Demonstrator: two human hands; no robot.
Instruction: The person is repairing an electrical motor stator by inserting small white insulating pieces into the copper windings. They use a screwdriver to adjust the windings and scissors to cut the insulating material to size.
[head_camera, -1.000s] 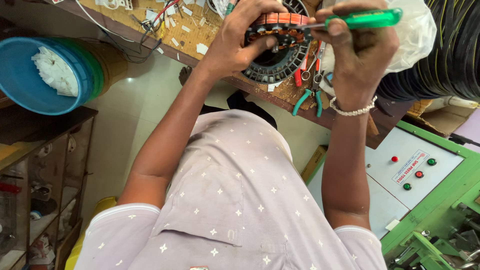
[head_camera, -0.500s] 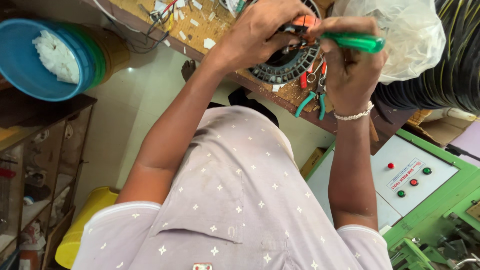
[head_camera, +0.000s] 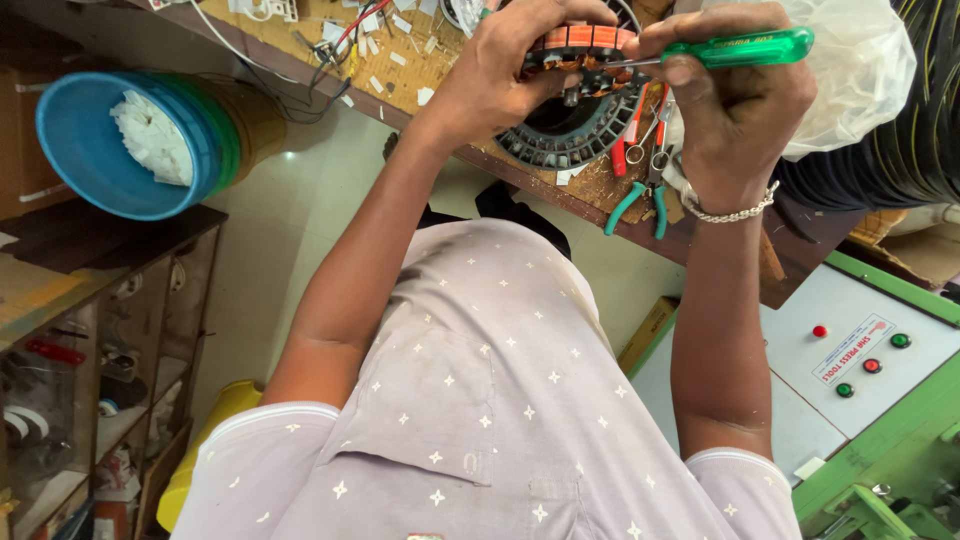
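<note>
— Head view: left hand (head_camera: 500, 60) curled around wound stator (head_camera: 580, 45), fingers clamped on rim, above workbench (head_camera: 430, 70). Right hand (head_camera: 735, 100) fisted on green screwdriver (head_camera: 745, 47).

— Risky: could slip, nick copper windings, or jab gripping fingers.

Green screwdriver (head_camera: 740, 48), blue bowl (head_camera: 90, 160), star-dotted lilac shirt (head_camera: 480, 400)

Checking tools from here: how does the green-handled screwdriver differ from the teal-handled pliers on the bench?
The green-handled screwdriver is gripped in the right hand; the teal-handled pliers lie untouched on the wooden bench. The screwdriver has one straight translucent green handle, its shaft pointing at the wound motor part held by the left hand; the pliers have two spread teal handles. Both are hand tools with coloured grips.
</note>
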